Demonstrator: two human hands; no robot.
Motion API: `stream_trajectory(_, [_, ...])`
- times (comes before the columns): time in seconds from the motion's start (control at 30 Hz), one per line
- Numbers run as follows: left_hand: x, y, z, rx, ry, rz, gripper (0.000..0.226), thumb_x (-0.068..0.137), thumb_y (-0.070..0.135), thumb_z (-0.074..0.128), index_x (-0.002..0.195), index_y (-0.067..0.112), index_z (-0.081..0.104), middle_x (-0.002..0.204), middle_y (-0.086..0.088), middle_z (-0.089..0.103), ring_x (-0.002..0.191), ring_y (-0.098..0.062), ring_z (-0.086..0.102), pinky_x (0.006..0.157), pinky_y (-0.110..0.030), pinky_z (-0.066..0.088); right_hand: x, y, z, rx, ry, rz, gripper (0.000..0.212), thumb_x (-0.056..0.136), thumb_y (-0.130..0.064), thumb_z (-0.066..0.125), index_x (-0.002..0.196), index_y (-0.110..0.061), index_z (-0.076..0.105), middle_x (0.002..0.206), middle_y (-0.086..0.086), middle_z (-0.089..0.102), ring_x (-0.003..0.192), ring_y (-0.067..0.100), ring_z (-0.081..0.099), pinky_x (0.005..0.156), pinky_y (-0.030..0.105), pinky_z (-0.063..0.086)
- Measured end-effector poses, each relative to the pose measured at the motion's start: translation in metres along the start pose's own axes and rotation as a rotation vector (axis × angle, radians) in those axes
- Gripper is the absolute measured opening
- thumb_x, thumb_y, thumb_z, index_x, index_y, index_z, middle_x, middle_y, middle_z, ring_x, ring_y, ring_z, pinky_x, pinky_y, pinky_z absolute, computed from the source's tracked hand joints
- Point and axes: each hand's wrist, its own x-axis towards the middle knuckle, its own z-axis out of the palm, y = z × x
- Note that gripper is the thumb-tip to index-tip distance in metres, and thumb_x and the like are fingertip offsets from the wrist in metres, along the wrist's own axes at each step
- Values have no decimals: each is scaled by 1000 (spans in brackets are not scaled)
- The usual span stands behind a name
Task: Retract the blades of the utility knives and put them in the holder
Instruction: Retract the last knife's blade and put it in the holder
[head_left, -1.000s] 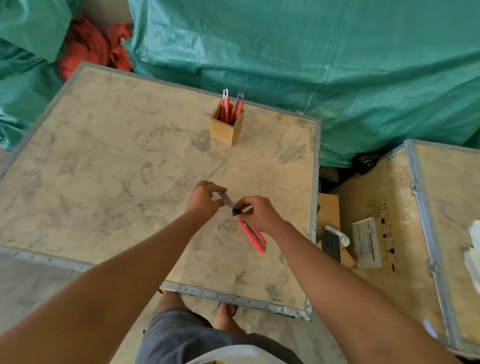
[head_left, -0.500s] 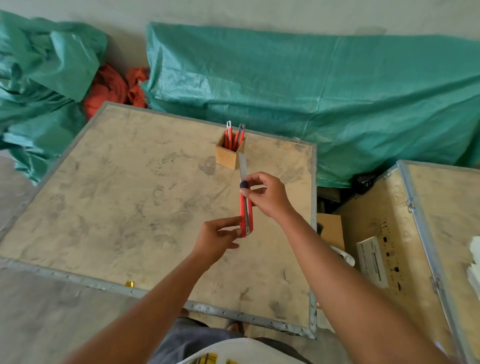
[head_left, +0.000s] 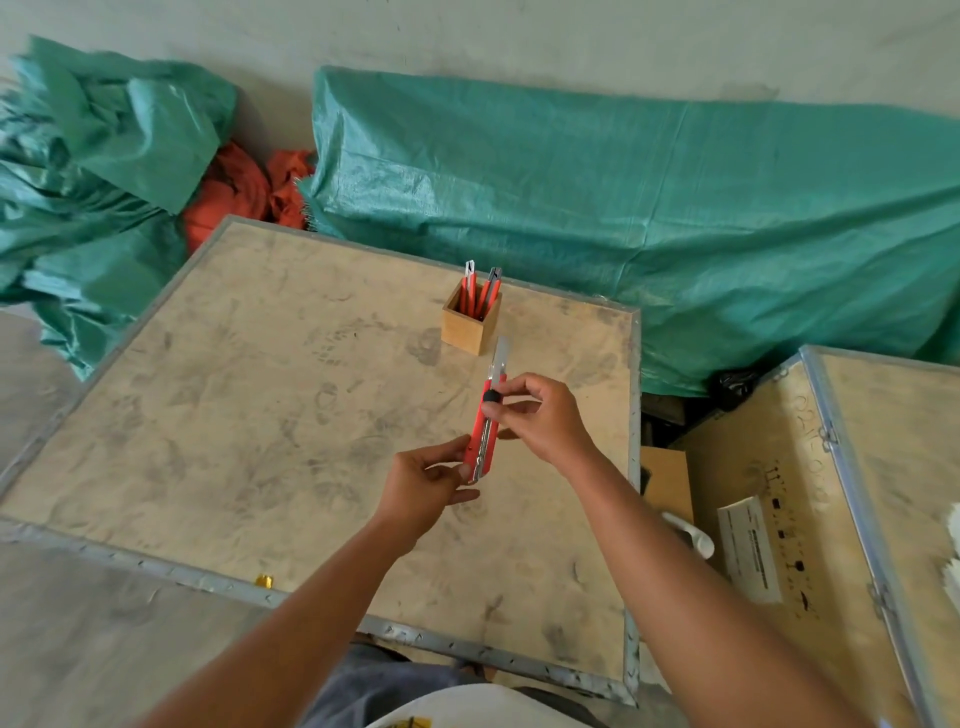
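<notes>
I hold the utility knife (head_left: 484, 431) at frame centre above the counter (head_left: 208, 415), blade out toward the holder (head_left: 470, 328). My left hand (head_left: 423, 488) pinches its butt; my right hand (head_left: 535, 415) grips the black slider. I judge retraction comes next: pull that slider back.

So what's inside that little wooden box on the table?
Red utility knives stand inside the wooden holder, their tops poking out. At least two show; the box walls hide their lower ends and anything else inside.
</notes>
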Motion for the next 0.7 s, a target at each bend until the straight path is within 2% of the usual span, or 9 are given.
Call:
stream_trajectory(0.1, [8,13,-3,-52,13,27,33,88,-7,65,119,3,69,105,-9,74,95,-24,75,77,-40,63,-8,4,7,-63,-119,8,22,82,-12,84,101,-7,76,105,8,78,83,27,79,69,48,67])
stream_trajectory(0.2, [14,23,-10,-47,3,64,32,89,-6,64,118,6,71,105,-6,76,96,-22,75,80,-41,62,-13,4,12,-68,-171,-17,19,85,-11,81,104,-7,78,100,7,79,82,21,79,68,45,67])
stream_trajectory(0.37, [15,30,-15,-39,-33,100,37,89,-9,63,106,21,74,100,-4,77,91,-18,75,77,-36,63,-11,-8,11,-149,-191,-109,23,88,-11,78,111,-17,78,104,1,80,81,19,76,69,38,66])
stream_trajectory(0.47, [17,35,-17,-40,-42,120,37,88,-11,63,111,17,71,100,-6,77,91,-18,75,77,-36,63,-9,-9,16,-219,-122,-155,14,85,-17,82,99,-18,78,96,-5,78,79,14,75,71,38,66])
stream_trajectory(0.57, [19,39,-17,-50,-49,128,38,88,-11,63,112,17,71,99,-6,77,91,-20,75,76,-35,63,-7,-11,22,-253,-40,-181,16,82,-22,85,90,-17,72,88,-10,73,77,11,73,69,26,61])
stream_trajectory(0.63, [20,42,-18,-63,-49,130,37,88,-11,63,110,18,72,99,-6,77,92,-21,75,76,-36,63,-5,-14,22,-249,-64,-206,17,84,-22,83,97,-19,73,94,-7,74,77,9,73,68,15,54])
stream_trajectory(0.7, [23,44,-20,-79,-46,129,36,88,-10,64,110,16,72,101,-9,76,94,-25,74,79,-40,62,-3,-18,19,-232,-117,-221,22,86,-19,80,107,-25,75,102,-8,76,80,9,73,70,14,55])
